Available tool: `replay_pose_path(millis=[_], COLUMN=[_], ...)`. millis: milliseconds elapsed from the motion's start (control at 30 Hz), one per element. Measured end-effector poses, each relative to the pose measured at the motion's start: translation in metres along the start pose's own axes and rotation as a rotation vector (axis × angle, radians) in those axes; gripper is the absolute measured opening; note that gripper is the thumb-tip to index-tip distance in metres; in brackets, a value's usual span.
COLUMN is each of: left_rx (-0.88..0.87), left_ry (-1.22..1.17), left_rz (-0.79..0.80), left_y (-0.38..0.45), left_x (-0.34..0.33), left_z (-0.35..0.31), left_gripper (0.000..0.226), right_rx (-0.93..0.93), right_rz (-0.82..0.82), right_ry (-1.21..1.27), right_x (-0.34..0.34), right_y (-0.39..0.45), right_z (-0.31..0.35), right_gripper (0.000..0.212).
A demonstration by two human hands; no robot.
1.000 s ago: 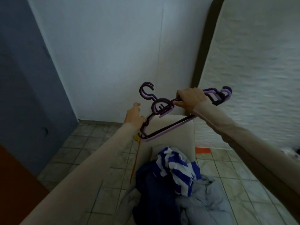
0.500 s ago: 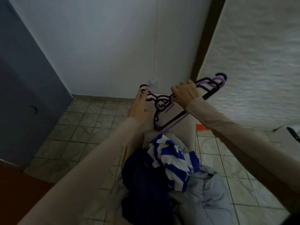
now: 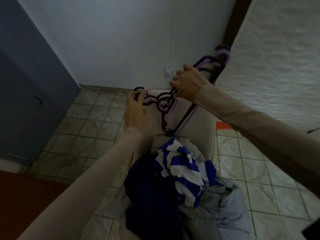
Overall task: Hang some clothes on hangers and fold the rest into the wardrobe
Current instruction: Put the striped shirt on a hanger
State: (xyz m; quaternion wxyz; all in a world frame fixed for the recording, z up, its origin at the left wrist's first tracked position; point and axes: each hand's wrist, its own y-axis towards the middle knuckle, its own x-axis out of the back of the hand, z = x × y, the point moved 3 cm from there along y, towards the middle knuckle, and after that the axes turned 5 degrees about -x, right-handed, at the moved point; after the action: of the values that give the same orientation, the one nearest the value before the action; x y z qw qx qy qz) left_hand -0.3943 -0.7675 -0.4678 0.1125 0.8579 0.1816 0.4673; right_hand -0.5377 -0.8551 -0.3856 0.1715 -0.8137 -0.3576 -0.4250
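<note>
Left hand (image 3: pixel 134 111) fingers pinch hook of one hanger (image 3: pixel 147 99), likely teasing it free. Right hand (image 3: pixel 187 85) fingers curl round hanger bundle (image 3: pixel 183 118), steadying it above clothes pile (image 3: pixel 180 184) on chair (image 3: pixel 199 122).

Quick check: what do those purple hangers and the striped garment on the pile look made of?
Hangers: likely moulded plastic, matt purple, going by the thick rounded hooks and bars; a flocked coating is possible. Striped garment: soft woven or knit cloth, blue and white, crumpled into folds.

Bare floor tiles (image 3: pixel 90 122) left, clothes pile (image 3: pixel 180 184) heaped below hangers (image 3: pixel 174 108)
</note>
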Motion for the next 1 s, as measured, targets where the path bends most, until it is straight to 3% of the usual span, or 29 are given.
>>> replay_pose_path(millis=[200, 600, 867, 1000], left_rx=[0.097, 0.229, 0.232, 0.285], left_ry=[0.042, -0.008, -0.042, -0.008], left_rz=[0.13, 0.492, 0.545, 0.536], left_y=[-0.025, -0.066, -0.079, -0.076], left_x=[-0.022, -0.08, -0.084, -0.078], left_z=[0.02, 0.088, 0.092, 0.087], left_gripper=[0.047, 0.05, 0.058, 0.056], right_rx=[0.077, 0.113, 0.177, 0.214], right_rz=[0.09, 0.233, 0.166, 0.09], right_ry=[0.117, 0.113, 0.146, 0.095], right_x=[-0.032, -0.13, -0.143, -0.124], right_y=[-0.009, -0.013, -0.008, -0.012], right_z=[0.044, 0.133, 0.143, 0.133], right_gripper=[0.024, 0.03, 0.04, 0.026])
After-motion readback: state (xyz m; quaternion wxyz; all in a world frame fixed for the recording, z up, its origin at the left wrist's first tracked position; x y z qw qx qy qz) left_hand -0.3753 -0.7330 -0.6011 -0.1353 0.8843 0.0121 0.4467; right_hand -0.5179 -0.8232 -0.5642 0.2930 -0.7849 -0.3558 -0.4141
